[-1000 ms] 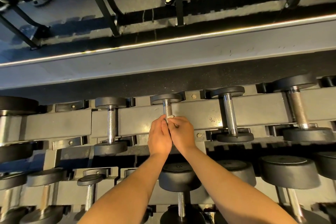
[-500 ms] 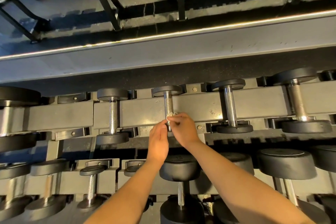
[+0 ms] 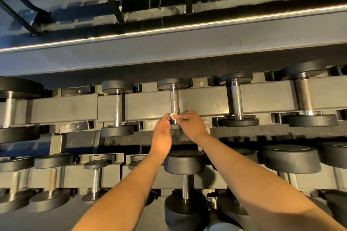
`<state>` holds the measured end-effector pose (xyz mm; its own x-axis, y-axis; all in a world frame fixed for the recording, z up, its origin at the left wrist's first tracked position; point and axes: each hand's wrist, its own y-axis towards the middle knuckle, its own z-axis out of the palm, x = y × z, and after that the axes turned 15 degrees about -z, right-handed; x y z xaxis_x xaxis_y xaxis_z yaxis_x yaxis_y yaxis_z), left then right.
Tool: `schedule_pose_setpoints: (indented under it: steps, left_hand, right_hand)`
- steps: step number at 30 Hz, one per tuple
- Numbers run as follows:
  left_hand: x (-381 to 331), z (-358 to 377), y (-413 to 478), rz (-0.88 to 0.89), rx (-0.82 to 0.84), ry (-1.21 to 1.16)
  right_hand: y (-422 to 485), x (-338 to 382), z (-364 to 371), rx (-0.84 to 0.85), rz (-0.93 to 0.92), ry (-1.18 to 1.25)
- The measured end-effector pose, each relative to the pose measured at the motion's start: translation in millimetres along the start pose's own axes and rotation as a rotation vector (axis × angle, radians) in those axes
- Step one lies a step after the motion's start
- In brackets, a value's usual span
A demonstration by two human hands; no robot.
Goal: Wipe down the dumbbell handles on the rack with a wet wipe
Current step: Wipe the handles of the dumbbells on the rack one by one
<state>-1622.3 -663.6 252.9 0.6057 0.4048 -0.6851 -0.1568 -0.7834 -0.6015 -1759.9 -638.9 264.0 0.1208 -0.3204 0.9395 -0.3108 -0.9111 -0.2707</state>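
On the upper shelf of the rack (image 3: 150, 105) a small black dumbbell lies with its knurled chrome handle (image 3: 174, 99) pointing away from me. My right hand (image 3: 192, 125) pinches a small white wet wipe (image 3: 174, 116) against the near end of that handle, just above the near weight head. My left hand (image 3: 162, 134) is beside it on the left. Its fingers are fairly straight and their tips lie by the handle and the wipe. The near head of the dumbbell is mostly hidden by both hands.
More dumbbells lie on the same shelf: one to the left (image 3: 118, 107), two to the right (image 3: 237, 102) (image 3: 305, 97). A lower shelf holds larger ones, with a black head (image 3: 185, 162) right under my wrists. Behind the rack runs a grey ledge (image 3: 169, 50).
The wipe has slid down the handle toward its near end. My left hand, earlier clasped against the right one, has opened and come slightly apart from it.
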Motion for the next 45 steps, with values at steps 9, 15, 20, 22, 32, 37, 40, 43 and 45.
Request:
schedule_pose_setpoints:
  steps: [9, 15, 20, 22, 32, 37, 40, 43, 45]
  left_hand:
    - [-5.4, -5.0, 1.3, -0.028, 0.023, 0.035]
    - [-12.0, -5.9, 9.7, -0.062, 0.05, 0.028]
    - [-23.8, -3.3, 27.4, -0.01, 0.04, 0.117]
    - [-30.3, 0.4, 31.1, 0.011, 0.025, 0.112]
    - [-25.4, -0.6, 19.8, 0.009, -0.004, -0.075]
    - [-23.8, -1.5, 6.0, -0.044, -0.035, -0.23]
    - [-28.1, -2.3, 2.4, -0.018, -0.016, -0.206]
    - [-31.1, -4.3, 2.8, 0.026, 0.0, -0.172]
    - [-33.9, -7.2, 3.8, 0.052, 0.001, -0.17]
  right_hand:
    - [2.0, 7.8, -9.1, 0.018, 0.049, -0.095]
    - [3.0, 3.0, -9.4, -0.176, 0.035, 0.004]
    - [42.7, 22.4, -4.8, -0.186, -0.069, 0.069]
    - [56.6, 27.9, -2.1, -0.194, -0.1, 0.055]
    - [16.6, 4.2, 1.7, -0.118, -0.084, 0.065]
    - [1.6, 5.1, 3.9, -0.087, 0.004, -0.054]
    - [3.8, 12.4, 0.2, -0.069, 0.012, -0.167]
    - [-1.0, 16.3, -1.6, -0.135, 0.013, 0.032]
    - [-2.7, 17.9, 3.0, -0.157, -0.021, 0.104]
